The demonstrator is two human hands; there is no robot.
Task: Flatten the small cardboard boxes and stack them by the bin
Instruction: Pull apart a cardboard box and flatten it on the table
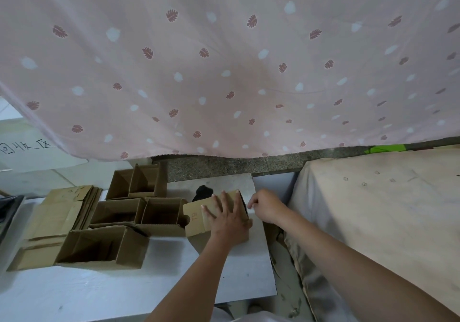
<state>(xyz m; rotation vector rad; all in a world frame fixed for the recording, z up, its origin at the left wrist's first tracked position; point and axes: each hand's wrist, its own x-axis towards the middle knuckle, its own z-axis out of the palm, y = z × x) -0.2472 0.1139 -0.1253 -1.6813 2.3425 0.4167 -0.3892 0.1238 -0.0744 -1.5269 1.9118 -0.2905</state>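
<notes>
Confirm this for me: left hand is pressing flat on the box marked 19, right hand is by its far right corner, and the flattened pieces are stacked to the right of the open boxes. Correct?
Not quite. In the head view the flattened pieces lie to the left of the open boxes, not the right. The rest holds: the left hand presses flat on the box marked 19, and the right hand is by its far right corner.

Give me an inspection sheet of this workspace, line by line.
Surface: pale grey board on the floor, mostly bare near the person.
Job's things: box under the left hand; four open boxes left of it; flattened stack farthest left.
Clutter: dark object behind the held box, unclear what.
Grips: left hand flat on the box, fingers spread; right hand curled at its right end.
Cables: nothing seen.
Surroundings: pink leaf-print cloth hanging above; beige covered surface at right.
</notes>
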